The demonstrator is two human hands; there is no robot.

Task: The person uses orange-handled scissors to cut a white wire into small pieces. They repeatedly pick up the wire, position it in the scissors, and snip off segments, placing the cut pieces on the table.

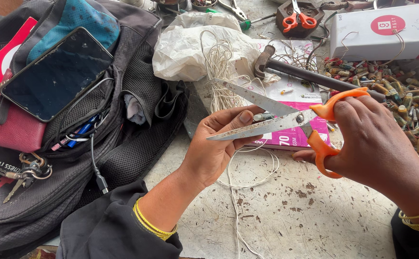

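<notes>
The large orange-handled steel scissors [286, 120] are held at centre right of the frame by the right hand [377, 139], its fingers closed through the handle loops, with the blades spread apart. The left hand [219, 144] is raised at centre, its thumb and fingers pinched around something small at the lower blade; a thin white wire [247, 177] hangs looped below it over the scuffed grey worktop [291, 216], but whether that wire is what is pinched cannot be told. A coiled bundle of white wire [221, 72] lies just behind, at upper centre, near a crumpled white bag [190, 45]. A pile of small cylindrical metal components [401, 91] is spread along the right edge, and a black backpack [123, 120] with a dark smartphone [56, 74] on it fills the left. The step in hand is judged to be a cut being lined up. Steady seating between the blades is called for next.
</notes>
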